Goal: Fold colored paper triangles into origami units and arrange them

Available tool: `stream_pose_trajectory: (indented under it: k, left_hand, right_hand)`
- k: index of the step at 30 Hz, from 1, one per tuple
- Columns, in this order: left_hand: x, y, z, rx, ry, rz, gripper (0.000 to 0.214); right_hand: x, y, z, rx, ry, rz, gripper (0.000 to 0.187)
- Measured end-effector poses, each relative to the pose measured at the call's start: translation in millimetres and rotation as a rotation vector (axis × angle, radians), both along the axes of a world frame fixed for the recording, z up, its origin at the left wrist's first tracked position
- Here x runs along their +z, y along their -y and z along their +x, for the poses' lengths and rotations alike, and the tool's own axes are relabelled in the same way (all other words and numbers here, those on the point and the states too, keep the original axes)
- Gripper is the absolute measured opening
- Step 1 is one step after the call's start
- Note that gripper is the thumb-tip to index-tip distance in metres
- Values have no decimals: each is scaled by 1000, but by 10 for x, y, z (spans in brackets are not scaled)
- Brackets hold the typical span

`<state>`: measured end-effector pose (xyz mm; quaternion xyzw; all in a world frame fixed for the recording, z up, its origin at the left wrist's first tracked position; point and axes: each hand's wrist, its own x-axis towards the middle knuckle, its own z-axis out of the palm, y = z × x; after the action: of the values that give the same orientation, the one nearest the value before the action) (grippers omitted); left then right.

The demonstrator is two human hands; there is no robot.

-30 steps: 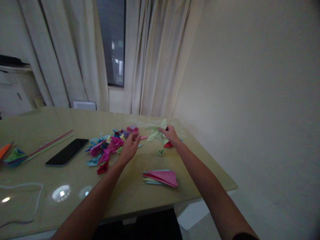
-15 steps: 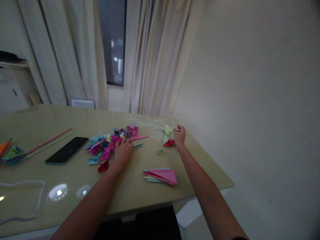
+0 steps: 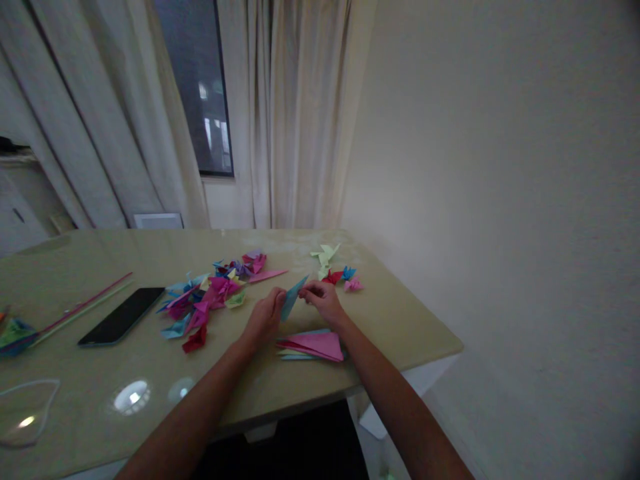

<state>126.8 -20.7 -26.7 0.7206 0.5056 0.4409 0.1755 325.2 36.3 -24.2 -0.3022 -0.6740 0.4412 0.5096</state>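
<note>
Above the table, my left hand [image 3: 266, 315] is closed on one side of a light-blue folded paper piece [image 3: 293, 297], its long point tilted up and to the right. My right hand [image 3: 323, 299] pinches at the right edge of the same piece, fingertips together. Just below the hands lies a stack of folded paper [image 3: 315, 345] with pink on top. To the left spreads a pile of colourful folded paper pieces [image 3: 215, 293]. Past my right hand sit a pale green paper crane [image 3: 326, 254], a red folded piece [image 3: 332, 277], a blue one [image 3: 349, 273] and a pink one [image 3: 353, 285].
A black phone [image 3: 123, 316] lies left of the pile, with thin pink and green sticks [image 3: 83, 310] beyond it. A white cable [image 3: 53, 400] loops at the near left. A wall [image 3: 500, 200] borders the table's right side.
My left hand has left the pile and my right hand has come back from the far cranes. Both now meet at the light-blue paper, raised off the table. The view has shifted slightly.
</note>
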Motion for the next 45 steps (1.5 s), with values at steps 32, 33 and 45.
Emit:
stream_pose_trajectory:
  k: [32, 33, 45]
  left_hand:
    - [18, 290, 316, -369, -113, -17, 38]
    - [7, 300, 344, -409, -151, -15, 36]
    - [105, 51, -402, 541, -696, 55, 38]
  right_hand:
    - [-31, -180, 164, -27, -71, -236, 49]
    - [-38, -183, 167, -31, -68, -235, 49]
    - [-56, -198, 186, -126, -107, -204, 44]
